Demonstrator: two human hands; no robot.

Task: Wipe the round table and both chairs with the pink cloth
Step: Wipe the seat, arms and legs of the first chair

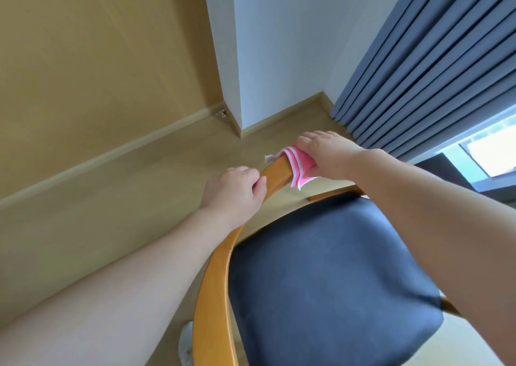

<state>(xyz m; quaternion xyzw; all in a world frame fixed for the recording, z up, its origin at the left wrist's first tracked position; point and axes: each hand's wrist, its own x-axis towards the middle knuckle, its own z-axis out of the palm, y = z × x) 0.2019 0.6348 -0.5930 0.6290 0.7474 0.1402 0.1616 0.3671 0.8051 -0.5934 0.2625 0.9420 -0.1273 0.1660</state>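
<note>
A wooden chair with a curved orange-brown back rail (215,276) and a dark padded seat (329,276) fills the lower middle of the head view. My left hand (234,192) grips the rail partway along. Farther along the same rail, at its far end, my right hand (326,153) presses the folded pink cloth (300,167) down over the wood. The cloth's edges hang below the rail. The round table and the other chair are out of view.
Light wooden floor (125,198) surrounds the chair. A tan wall with a baseboard runs on the left, a white wall corner (237,108) stands ahead, and grey-blue curtains (418,72) hang at the right beside a bright window (491,150).
</note>
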